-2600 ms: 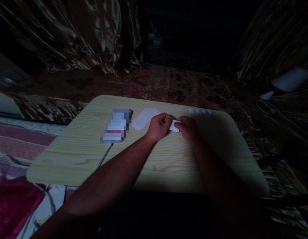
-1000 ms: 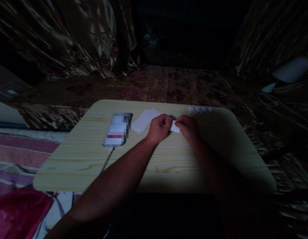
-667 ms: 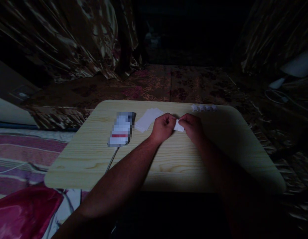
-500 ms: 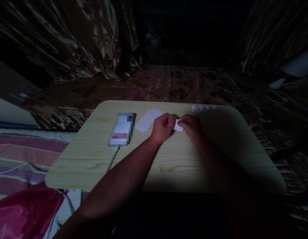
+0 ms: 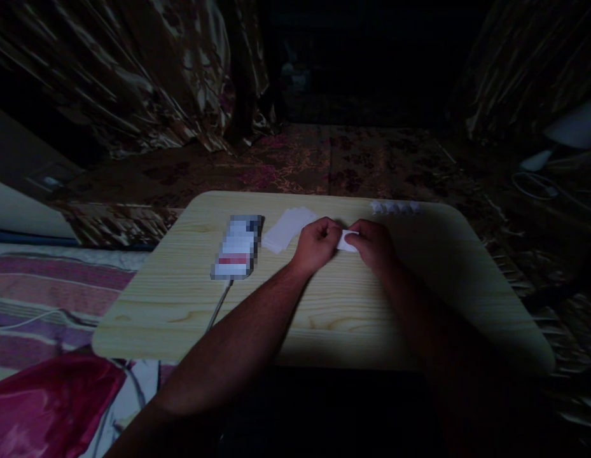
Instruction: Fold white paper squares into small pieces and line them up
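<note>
My left hand [image 5: 317, 243] and my right hand [image 5: 375, 244] meet over the far middle of a light wooden table [image 5: 324, 305]. Both are closed, pinching a small white piece of paper [image 5: 347, 240] between them. Just left of my left hand lies a small stack of white paper sheets [image 5: 289, 228]. A row of several small white folded paper shapes [image 5: 396, 207] sits at the table's far right edge.
A phone [image 5: 238, 248] lies on the table's left part, with a cable [image 5: 219, 305] running toward the near edge. Patterned cloth [image 5: 133, 83] and a dark floral rug [image 5: 333, 159] surround the table. A red bag [image 5: 42, 401] lies at lower left.
Both hands stay together on the small paper, with only slight finger shifts. The view has drifted a little, so the table appears shifted to the right.
</note>
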